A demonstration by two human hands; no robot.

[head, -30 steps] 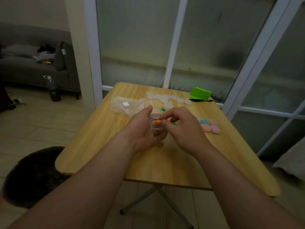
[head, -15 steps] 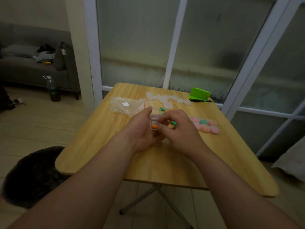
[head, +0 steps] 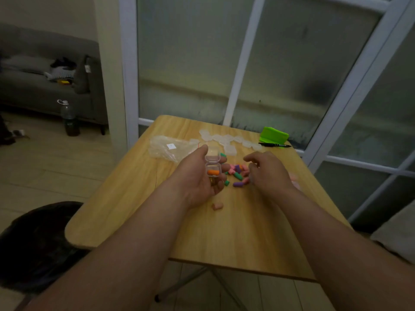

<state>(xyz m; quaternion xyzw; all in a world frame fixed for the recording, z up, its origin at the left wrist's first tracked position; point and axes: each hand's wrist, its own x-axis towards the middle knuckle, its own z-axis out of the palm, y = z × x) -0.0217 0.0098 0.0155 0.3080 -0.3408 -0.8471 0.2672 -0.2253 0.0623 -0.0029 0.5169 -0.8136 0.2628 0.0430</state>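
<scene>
Over the table [head: 224, 234], left hand [head: 196, 176] grips clear case [head: 213, 168].

This is a home, most likely a living room. A small wooden folding counter [head: 235, 239] stands on a pale plank floor [head: 56, 167]. Left of the counter and further back, a grey sofa [head: 27, 90] carries a heap of loose clothes [head: 60, 71], with 1 dark drinks bottle [head: 68, 118] on the floor at its foot. Directly behind the counter is a white-framed glazed door [head: 243, 63] with frosted panes. Right of the counter lies a pale pillow [head: 395, 239], and to its near left sits a dark fluffy seat [head: 33, 243].
</scene>
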